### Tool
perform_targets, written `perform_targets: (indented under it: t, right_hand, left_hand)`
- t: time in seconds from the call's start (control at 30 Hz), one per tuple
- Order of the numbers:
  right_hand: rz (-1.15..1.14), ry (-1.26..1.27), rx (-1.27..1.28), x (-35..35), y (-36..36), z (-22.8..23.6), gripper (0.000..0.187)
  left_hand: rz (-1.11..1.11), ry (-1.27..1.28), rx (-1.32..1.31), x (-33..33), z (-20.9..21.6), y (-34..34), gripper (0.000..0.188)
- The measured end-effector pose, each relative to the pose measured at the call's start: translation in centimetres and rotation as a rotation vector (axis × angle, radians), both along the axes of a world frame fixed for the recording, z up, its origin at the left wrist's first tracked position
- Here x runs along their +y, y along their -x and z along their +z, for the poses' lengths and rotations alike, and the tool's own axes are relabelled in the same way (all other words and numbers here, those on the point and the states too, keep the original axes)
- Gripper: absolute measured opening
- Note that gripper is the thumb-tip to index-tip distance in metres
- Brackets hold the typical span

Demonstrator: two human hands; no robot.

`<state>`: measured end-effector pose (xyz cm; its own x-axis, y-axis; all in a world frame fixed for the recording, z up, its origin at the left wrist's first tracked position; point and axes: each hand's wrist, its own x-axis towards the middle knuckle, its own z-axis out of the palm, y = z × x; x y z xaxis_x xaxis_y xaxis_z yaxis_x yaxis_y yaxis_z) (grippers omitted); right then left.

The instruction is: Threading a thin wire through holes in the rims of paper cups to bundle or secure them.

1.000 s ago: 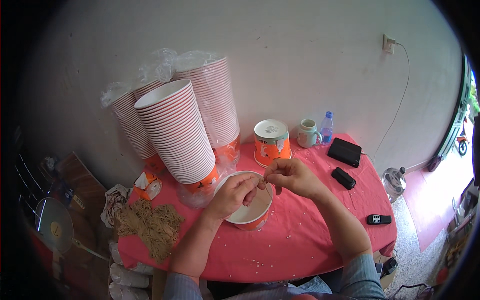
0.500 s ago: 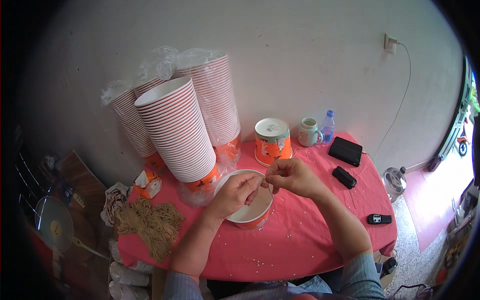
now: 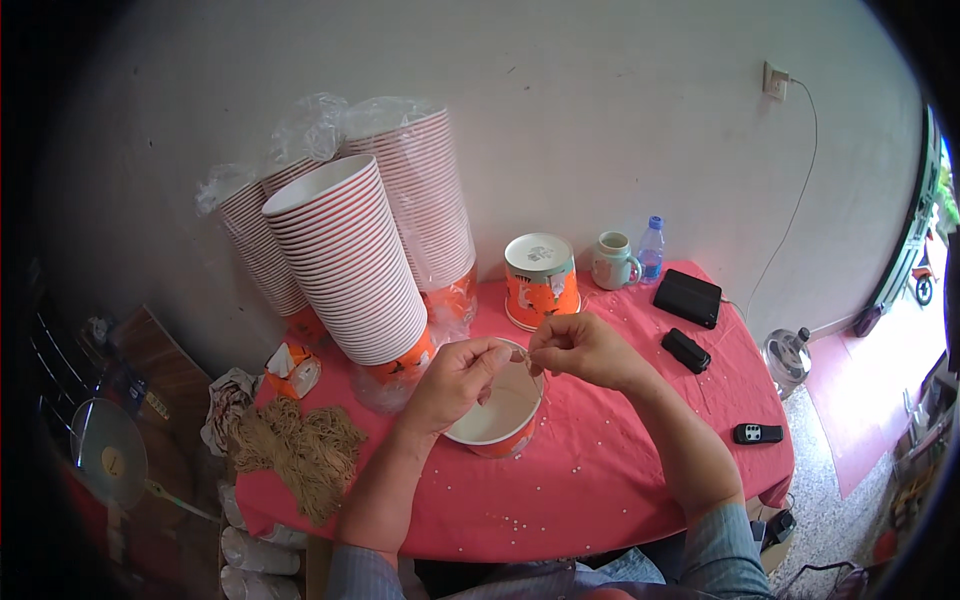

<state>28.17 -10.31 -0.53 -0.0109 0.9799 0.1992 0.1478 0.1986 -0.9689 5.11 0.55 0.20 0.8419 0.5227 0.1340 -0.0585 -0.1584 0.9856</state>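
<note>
My left hand (image 3: 462,382) and my right hand (image 3: 582,352) meet fingertip to fingertip above a paper bucket (image 3: 508,443), white inside with an orange outside. Both pinch a thin tan string (image 3: 544,386), and part of it dangles below the right fingertips along the bucket's rim. The exact shape of the string between the fingers is too small to make out. To the left of my left forearm lies a loose bundle of tan strings (image 3: 300,450).
Tall stacks of nested paper buckets (image 3: 345,265), some in clear plastic, stand at the back left. Behind my hands are an upturned bucket (image 3: 541,282), a mug (image 3: 612,263) and a plastic bottle (image 3: 651,250). Black cases (image 3: 687,299) and a remote (image 3: 758,434) lie at right.
Between my hands the string has shifted slightly, and more of it hangs under the right fingertips. My left fingers have turned a little, while both hands stay over the bucket.
</note>
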Motion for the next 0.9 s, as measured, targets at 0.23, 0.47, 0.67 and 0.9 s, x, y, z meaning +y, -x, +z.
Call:
perform_targets:
  t: [0.23, 0.47, 0.67, 0.9]
  right_hand:
    - [0.028, 0.053, -0.021, -0.4, 0.0, 0.7, 0.007]
    - [0.058, 0.071, -0.066, -0.3, -0.1, 0.5, 0.006]
    - [0.067, 0.084, -0.125, -0.2, -0.5, 0.4, 0.006]
    - [0.049, 0.196, -0.234, -0.9, -0.9, 1.6, 0.011]
  left_hand:
    - [0.051, 0.040, -0.033, -0.2, 0.1, 0.0, 0.030]
    - [0.037, 0.096, -0.086, 0.0, -0.2, -0.1, 0.031]
    - [0.033, 0.117, -0.124, -0.1, -0.1, -0.2, 0.030]
    - [0.019, 0.164, -0.147, 0.2, -0.5, -0.2, 0.031]
